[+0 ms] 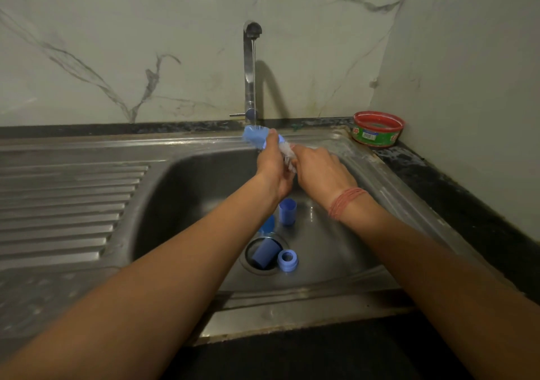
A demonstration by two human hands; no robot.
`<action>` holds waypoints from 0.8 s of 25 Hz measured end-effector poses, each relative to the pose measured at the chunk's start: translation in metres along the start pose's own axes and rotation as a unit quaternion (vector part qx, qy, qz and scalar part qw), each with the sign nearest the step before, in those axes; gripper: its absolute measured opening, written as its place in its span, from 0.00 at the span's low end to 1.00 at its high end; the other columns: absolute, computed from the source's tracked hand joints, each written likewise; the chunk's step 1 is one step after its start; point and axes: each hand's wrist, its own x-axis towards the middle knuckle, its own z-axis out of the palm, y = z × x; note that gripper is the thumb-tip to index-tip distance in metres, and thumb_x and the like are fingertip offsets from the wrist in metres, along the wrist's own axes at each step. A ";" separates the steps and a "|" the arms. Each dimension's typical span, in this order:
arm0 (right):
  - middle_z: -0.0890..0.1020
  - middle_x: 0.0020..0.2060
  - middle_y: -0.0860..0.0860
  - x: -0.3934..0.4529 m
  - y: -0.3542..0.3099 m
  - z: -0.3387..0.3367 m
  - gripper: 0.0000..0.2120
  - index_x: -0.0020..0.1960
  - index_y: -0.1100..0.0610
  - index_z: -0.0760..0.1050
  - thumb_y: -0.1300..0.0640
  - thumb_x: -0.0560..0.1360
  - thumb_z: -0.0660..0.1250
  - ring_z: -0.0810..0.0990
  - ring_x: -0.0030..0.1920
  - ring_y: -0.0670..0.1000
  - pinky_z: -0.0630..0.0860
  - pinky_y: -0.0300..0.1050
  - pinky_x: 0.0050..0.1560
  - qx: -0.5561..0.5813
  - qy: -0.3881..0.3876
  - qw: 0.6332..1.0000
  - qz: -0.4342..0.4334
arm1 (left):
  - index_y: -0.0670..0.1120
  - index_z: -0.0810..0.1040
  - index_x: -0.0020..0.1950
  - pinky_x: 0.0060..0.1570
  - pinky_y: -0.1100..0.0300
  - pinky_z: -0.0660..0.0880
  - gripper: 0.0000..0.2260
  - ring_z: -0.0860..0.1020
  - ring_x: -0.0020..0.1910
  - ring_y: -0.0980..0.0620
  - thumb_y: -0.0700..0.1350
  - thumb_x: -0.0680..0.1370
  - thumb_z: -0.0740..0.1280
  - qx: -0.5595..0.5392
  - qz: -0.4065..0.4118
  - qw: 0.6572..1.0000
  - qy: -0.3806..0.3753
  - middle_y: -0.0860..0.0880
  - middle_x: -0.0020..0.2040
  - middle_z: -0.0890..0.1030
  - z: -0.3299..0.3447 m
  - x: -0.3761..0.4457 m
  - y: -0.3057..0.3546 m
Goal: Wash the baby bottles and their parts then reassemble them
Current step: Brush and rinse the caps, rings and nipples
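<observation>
Both hands raised over the far side of the sink (187,181), under a thin stream from the tap (250,67): left hand (273,166) curled around a blue brush (254,137), right hand (320,169) closed, fingers hidden, on something pale and blurred between the two hands. Four blue bottle parts down in the basin: an upright cap (287,211), a part (267,225) half hidden behind the left forearm, a cup (265,253) lying in the drain, and a ring (287,260) just right of it. Red and green tub (377,130) on the far right counter corner.
</observation>
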 end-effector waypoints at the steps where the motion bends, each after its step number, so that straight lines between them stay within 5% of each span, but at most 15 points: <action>1: 0.78 0.55 0.59 0.001 0.001 0.000 0.16 0.67 0.52 0.70 0.56 0.81 0.55 0.78 0.55 0.62 0.70 0.48 0.46 0.005 -0.002 1.000 0.001 | 0.39 0.72 0.69 0.53 0.50 0.78 0.26 0.81 0.54 0.44 0.59 0.82 0.60 0.002 0.002 1.000 -0.001 0.38 0.62 0.80 0.000 0.001 0.001; 3: 0.77 0.54 0.59 0.001 -0.002 -0.002 0.15 0.67 0.52 0.69 0.55 0.81 0.55 0.78 0.54 0.62 0.71 0.48 0.45 0.007 -0.007 1.000 -0.002 | 0.39 0.71 0.69 0.54 0.49 0.79 0.25 0.81 0.51 0.44 0.58 0.82 0.61 -0.013 0.003 1.000 0.010 0.37 0.62 0.80 -0.003 0.003 0.008; 9: 0.74 0.53 0.58 -0.011 -0.018 -0.004 0.13 0.63 0.53 0.71 0.57 0.81 0.56 0.77 0.52 0.61 0.73 0.52 0.47 -0.010 -0.029 0.999 -0.033 | 0.43 0.67 0.75 0.51 0.51 0.76 0.28 0.75 0.67 0.44 0.58 0.81 0.62 -0.040 0.026 0.997 0.067 0.41 0.70 0.74 -0.023 0.016 0.032; 14: 0.69 0.42 0.55 -0.020 -0.023 -0.011 0.10 0.58 0.55 0.72 0.62 0.79 0.58 0.75 0.45 0.60 0.65 0.48 0.40 -0.016 -0.039 0.998 -0.052 | 0.40 0.68 0.71 0.46 0.43 0.75 0.29 0.79 0.50 0.38 0.61 0.80 0.63 -0.033 0.031 0.993 0.112 0.38 0.59 0.77 -0.044 0.030 0.046; 17: 0.66 0.39 0.52 -0.026 -0.026 -0.013 0.09 0.57 0.55 0.72 0.60 0.81 0.55 0.68 0.40 0.56 0.64 0.48 0.40 -0.017 -0.030 0.997 -0.069 | 0.41 0.66 0.74 0.50 0.37 0.73 0.33 0.77 0.59 0.34 0.62 0.79 0.64 -0.027 0.027 0.990 0.136 0.36 0.67 0.75 -0.056 0.037 0.052; 20: 0.67 0.41 0.53 -0.025 -0.024 -0.013 0.08 0.57 0.55 0.72 0.59 0.81 0.56 0.71 0.42 0.58 0.64 0.48 0.41 -0.022 -0.023 0.998 -0.062 | 0.39 0.66 0.72 0.50 0.40 0.74 0.30 0.78 0.57 0.35 0.60 0.80 0.64 -0.025 0.033 0.989 0.140 0.36 0.64 0.76 -0.057 0.035 0.055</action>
